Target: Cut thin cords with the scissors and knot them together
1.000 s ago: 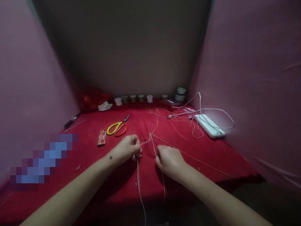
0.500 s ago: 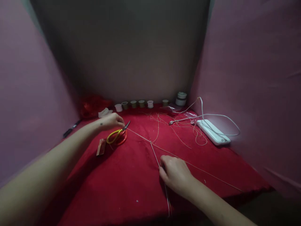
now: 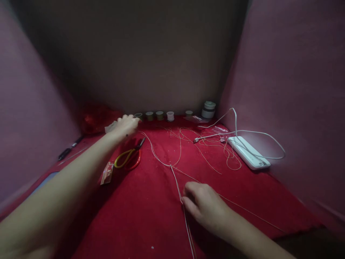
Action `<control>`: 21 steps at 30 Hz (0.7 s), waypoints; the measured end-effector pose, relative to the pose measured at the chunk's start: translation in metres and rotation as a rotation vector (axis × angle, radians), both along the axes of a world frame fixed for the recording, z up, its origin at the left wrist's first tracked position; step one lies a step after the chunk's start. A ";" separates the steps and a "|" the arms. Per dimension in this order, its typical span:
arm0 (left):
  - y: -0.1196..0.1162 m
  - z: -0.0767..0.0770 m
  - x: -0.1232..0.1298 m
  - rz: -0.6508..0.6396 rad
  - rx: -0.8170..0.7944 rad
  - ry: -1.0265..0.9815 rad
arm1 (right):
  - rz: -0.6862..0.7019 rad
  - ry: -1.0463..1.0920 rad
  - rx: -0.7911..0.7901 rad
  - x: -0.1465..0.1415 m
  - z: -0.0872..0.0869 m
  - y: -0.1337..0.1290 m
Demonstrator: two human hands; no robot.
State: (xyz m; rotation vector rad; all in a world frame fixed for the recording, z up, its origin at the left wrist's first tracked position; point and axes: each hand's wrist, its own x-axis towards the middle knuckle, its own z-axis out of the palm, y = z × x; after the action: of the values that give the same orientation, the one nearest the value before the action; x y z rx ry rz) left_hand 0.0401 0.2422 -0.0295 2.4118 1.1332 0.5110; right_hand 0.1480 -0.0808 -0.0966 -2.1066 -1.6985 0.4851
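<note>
My left hand [image 3: 127, 125] reaches to the back left of the red-covered table, over the near end of the row of thread spools. Its fingertips are mostly hidden from me, so its grip is unclear. Thin white cord [image 3: 175, 180] runs slack from below that hand to a junction mid-table, then down toward the front edge. At its lower stretch, my right hand [image 3: 202, 203] has thumb and forefinger closed on the cord, where it bends slightly. Scissors [image 3: 126, 158] with one yellow and one red handle lie beneath my left forearm, beside a small printed packet [image 3: 107, 173].
Several spools [image 3: 160, 115] and a lidded jar [image 3: 208, 109] line the back wall. Loose tan thread [image 3: 201, 153] tangles at centre right. A white power bank [image 3: 248, 153] with a white cable [image 3: 258, 132] lies right. At left are a red bag [image 3: 99, 118] and black pen [image 3: 64, 154].
My left hand has moved from beside the scissors' tips back to the spools. The cord it held taut has gone slack and curved. My right hand stays nearly in place; the view has shifted slightly.
</note>
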 end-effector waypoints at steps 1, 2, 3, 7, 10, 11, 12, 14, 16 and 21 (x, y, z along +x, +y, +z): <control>-0.014 0.000 -0.002 -0.015 0.009 0.016 | 0.000 -0.001 0.010 0.005 0.005 0.004; -0.031 -0.001 -0.005 -0.036 0.006 0.033 | -0.004 -0.030 0.026 0.009 0.009 0.009; -0.049 -0.002 -0.007 -0.079 -0.019 0.060 | -0.012 -0.083 0.043 0.014 0.013 0.015; -0.119 -0.013 -0.018 -0.229 -0.444 -0.011 | -0.033 -0.328 -0.008 0.022 0.017 0.043; -0.150 -0.022 -0.025 -0.313 -0.619 -0.102 | -0.027 -0.377 -0.081 0.021 0.010 0.056; -0.155 -0.024 -0.027 -0.327 -0.639 -0.126 | -0.030 -0.357 -0.082 0.020 0.007 0.059; -0.159 -0.026 -0.028 -0.334 -0.658 -0.151 | -0.042 -0.296 -0.064 0.020 0.005 0.060; -0.164 -0.028 -0.028 -0.336 -0.732 -0.231 | -0.082 -0.093 -0.021 0.022 0.003 0.061; -0.168 -0.032 -0.027 -0.319 -0.838 -0.338 | -0.117 0.121 -0.020 0.026 0.003 0.062; -0.174 -0.048 -0.019 -0.242 -0.935 -0.441 | -0.152 0.343 -0.070 0.035 0.006 0.059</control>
State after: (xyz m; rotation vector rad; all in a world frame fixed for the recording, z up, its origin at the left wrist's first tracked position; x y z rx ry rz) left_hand 0.0209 0.0681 -0.0777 1.4895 0.6492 0.3027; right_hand 0.1830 -0.0213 -0.0907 -2.0383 -1.3368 0.8152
